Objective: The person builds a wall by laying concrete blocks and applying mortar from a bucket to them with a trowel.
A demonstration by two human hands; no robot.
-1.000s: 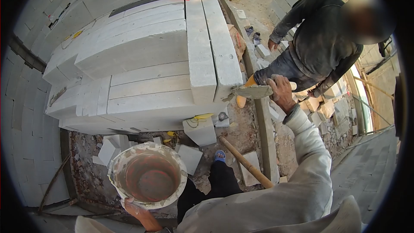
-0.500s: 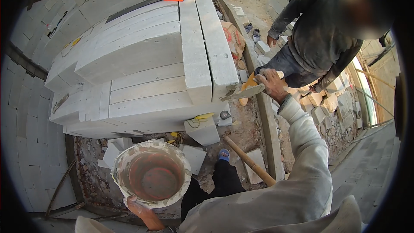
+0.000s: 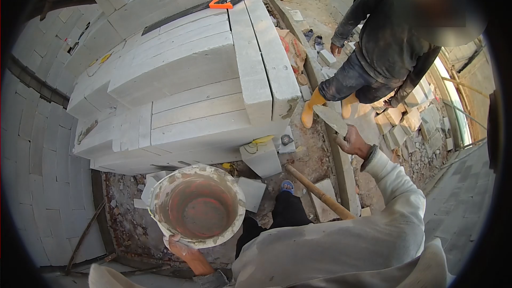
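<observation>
My left hand (image 3: 185, 252) is closed on the near lower rim of a mortar-crusted bucket (image 3: 160, 202). The bucket tilts toward me and shows a reddish, stained inside with grey residue at its bottom. Out to the right, my right hand (image 3: 354, 143) grips a trowel (image 3: 330, 119) whose flat blade is coated with grey mortar and points up and left. The handle is mostly hidden in my fingers. Left of the trowel, apart from it, is the stack of pale blocks (image 3: 213, 112), with a mortar smear on its nearest right corner.
A handsaw (image 3: 228, 1) with an orange handle lies on the stack. A co-worker (image 3: 384, 48) in yellow boots stands at the right, near broken blocks (image 3: 410, 120). A wooden pole (image 3: 320, 194) slants beside my foot, and a concrete kerb (image 3: 346, 181) runs past it.
My right hand has drawn the trowel away from the block corner, down and to the right, and turned its blade. The left hand still holds the bucket. The whole view has shifted slightly.
</observation>
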